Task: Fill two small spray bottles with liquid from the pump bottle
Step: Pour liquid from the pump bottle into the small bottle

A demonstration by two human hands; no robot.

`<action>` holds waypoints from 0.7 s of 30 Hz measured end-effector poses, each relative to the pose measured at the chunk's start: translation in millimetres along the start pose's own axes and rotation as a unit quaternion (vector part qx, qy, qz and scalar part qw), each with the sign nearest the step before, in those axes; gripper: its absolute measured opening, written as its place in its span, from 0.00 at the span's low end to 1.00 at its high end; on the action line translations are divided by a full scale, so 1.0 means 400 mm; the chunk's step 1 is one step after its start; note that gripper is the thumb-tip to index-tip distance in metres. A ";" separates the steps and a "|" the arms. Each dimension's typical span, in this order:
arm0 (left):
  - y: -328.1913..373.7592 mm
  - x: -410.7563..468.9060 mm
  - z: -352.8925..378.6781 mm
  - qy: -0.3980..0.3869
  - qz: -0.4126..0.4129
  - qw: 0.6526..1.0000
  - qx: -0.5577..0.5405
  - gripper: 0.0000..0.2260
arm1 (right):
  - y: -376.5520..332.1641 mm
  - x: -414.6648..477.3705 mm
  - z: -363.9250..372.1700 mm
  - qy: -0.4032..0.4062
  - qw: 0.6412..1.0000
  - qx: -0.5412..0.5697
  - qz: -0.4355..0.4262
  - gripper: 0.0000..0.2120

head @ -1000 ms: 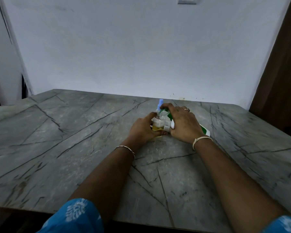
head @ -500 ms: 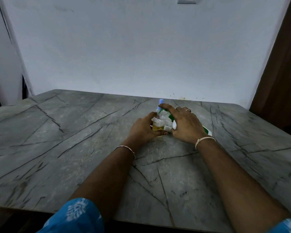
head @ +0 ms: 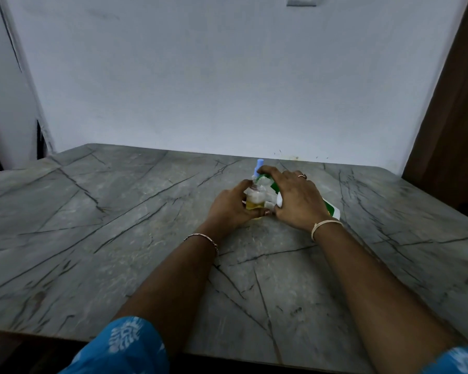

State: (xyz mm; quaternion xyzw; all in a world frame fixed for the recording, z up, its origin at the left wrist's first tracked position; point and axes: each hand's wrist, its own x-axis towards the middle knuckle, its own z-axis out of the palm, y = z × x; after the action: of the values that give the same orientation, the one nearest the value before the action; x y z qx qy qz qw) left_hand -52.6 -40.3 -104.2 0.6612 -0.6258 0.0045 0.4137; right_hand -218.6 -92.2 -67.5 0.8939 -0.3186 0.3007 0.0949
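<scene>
The small clear plastic spray bottle stands upright on the table a little beyond its centre, its lower part filled with yellow liquid and its neck open at the top. The left hand comes in from 7 o'clock and grasps it, thumb and fingers wrapped round its body. Just at the bottle's 3 o'clock, the white and green plastic pump bottle leans over with its top toward the small bottle's neck and its base pointing out to 4 o'clock. The right hand covers most of it, fingers curled over its body in a grasp and the forefinger reaching onto its green top end. A slim light-blue plastic tip sticks up at 12 o'clock of the small bottle; what it belongs to cannot be told. A small white piece sits between the two hands, too hidden to name.

The left wrist bears a thin metal bracelet, the right a cream thread band, and a ring shows on a right finger. Blue patterned sleeves edge the view at 6 o'clock. All rests on a grey stone table with dark veins, against a pale wall, with a brown wooden panel at 3 o'clock.
</scene>
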 end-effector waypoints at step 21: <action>-0.010 0.007 0.003 -0.007 -0.016 1.000 -0.021 0.32 | -0.003 0.002 0.002 0.003 1.000 0.005 0.000 0.38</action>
State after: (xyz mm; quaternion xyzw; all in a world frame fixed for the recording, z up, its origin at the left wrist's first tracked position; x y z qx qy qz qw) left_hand -49.3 -43.8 -105.4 0.6624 -0.6179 -0.0194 0.4231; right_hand -216.9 -92.1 -67.8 0.8935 -0.3168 0.3050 0.0913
